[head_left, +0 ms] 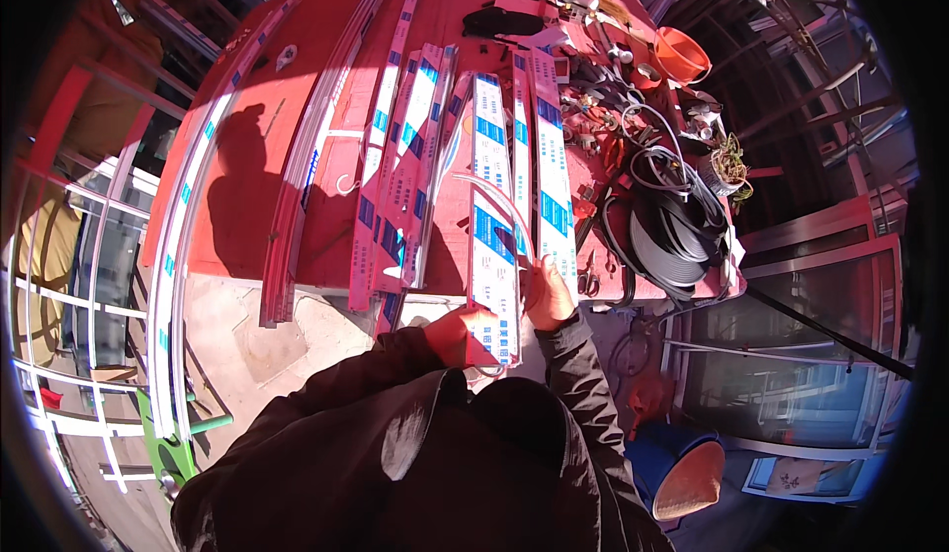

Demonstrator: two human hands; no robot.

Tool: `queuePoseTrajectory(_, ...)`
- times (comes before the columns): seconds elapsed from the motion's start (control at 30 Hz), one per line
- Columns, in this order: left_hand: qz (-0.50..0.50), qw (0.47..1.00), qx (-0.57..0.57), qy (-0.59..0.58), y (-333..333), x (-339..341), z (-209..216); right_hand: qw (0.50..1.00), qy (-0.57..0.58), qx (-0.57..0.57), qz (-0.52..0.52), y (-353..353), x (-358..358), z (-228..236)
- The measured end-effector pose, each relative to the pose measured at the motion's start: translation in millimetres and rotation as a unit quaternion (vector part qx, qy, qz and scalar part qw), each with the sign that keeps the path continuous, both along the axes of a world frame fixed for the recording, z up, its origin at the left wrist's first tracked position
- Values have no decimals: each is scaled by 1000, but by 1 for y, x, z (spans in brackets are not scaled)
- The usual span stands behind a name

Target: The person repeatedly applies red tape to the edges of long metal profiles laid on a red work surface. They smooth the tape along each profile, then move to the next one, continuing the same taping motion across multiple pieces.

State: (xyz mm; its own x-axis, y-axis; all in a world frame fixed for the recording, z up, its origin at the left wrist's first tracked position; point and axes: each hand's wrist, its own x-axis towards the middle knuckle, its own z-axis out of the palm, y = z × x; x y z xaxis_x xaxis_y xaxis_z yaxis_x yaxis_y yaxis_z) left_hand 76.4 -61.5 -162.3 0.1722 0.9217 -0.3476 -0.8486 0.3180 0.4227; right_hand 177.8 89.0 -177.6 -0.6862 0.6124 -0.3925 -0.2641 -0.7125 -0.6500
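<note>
My left hand (pixel 451 337) is closed around the near left side of a long profile bar (pixel 495 295) wrapped in white and blue film. This bar points away from me over the red table, its near end jutting past the table edge. Close to the bar's right side, my right hand (pixel 550 298) is closed, thumb upward, on a thin pale flexible strip (pixel 516 211). From that hand the strip arcs up and left across the bar. Just right of it lies another film-wrapped profile (pixel 555 211). Part of the left fingers is hidden behind the bar.
More long profiles (pixel 400 181) lie lengthwise on the red table (pixel 247 226). On its right are black rolled gasket (pixel 672 241), scissors (pixel 590 277), an orange bucket (pixel 682 55), a potted plant (pixel 729 169) and mixed tools. Framed glass panels (pixel 791 384) stand at the right.
</note>
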Motion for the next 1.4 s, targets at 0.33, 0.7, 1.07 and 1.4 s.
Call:
queuePoseTrajectory(0.33,34,982,-36,183,27,-78,-81,999,-2,38,-26,8,72,7)
queuePoseTrajectory(0.7,264,576,28,773,86,-73,-103,948,247,2,-201,-16,202,41)
queuePoseTrajectory(1.07,127,781,-290,538,133,49,-217,966,164,97,-173,-74,231,85)
queuePoseTrajectory(1.4,274,815,-147,489,33,-3,-89,994,-68,90,-7,-113,184,12)
